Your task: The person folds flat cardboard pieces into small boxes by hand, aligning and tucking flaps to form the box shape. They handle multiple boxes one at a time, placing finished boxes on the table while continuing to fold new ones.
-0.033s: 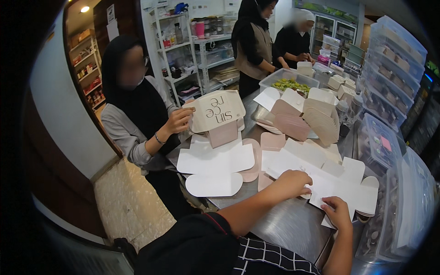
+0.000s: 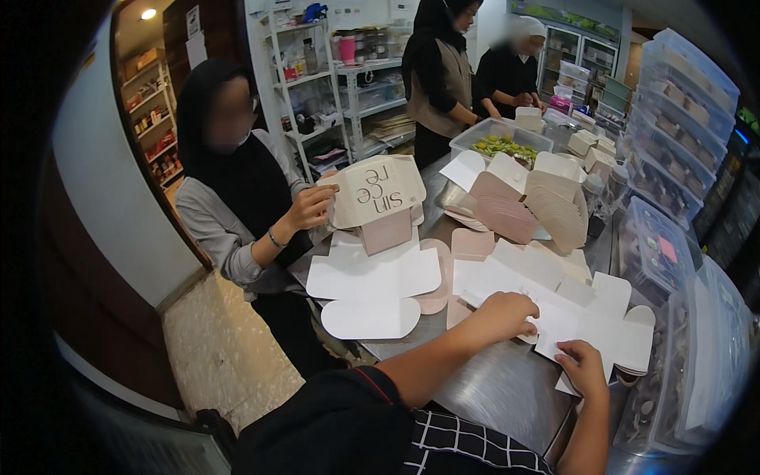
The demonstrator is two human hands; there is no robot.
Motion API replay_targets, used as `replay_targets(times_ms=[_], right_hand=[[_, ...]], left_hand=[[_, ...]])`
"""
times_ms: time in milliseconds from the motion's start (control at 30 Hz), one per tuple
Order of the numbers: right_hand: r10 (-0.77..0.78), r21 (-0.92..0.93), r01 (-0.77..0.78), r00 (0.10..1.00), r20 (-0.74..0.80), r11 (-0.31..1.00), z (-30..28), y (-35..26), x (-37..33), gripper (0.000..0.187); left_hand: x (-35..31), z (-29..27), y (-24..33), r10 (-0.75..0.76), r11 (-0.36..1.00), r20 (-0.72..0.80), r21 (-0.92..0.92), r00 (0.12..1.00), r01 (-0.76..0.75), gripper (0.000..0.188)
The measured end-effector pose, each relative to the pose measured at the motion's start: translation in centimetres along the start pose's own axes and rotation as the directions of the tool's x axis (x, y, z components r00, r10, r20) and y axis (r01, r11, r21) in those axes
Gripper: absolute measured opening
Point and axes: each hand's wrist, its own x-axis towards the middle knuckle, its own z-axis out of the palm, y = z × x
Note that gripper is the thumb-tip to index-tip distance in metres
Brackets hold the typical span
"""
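Observation:
A flat white cardboard box blank (image 2: 590,321) lies on top of other blanks on the steel table in front of me. My left hand (image 2: 509,314) is at its near left edge, fingers curled over the card with the thumb low. On its near edge, further right, my right hand (image 2: 584,364) grips the card between thumb and fingers. Rounded flaps spread out to the right of the blank. To the left, another white blank (image 2: 372,277) lies flat over pinkish ones, close to a co-worker's hands.
Across the table corner, a co-worker (image 2: 237,190) holds a partly folded beige box (image 2: 378,194). Stacks of pink and white folded card (image 2: 507,218) stand behind my blank. Clear plastic bins (image 2: 677,119) rise along the right. A tub of green items (image 2: 500,142) sits farther back, near two other people.

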Motion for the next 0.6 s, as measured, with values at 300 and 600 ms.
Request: replay_targets(times_ms=[300, 600], right_hand=[[-0.059, -0.029, 0.058, 0.998, -0.006, 0.998, -0.1, 0.1, -0.1, 0.025], [-0.158, -0.214, 0.14, 0.985, -0.074, 0.967, 0.1, -0.2, -0.2, 0.025]], left_hand=[[-0.1, -1.7, -1.8, -0.076, 0.993, 0.137, -0.08, 0.988, 0.088, 0.037], [0.9, -1.2, -1.1, -0.058, 0.991, 0.068, -0.119, 0.996, 0.065, 0.022]])
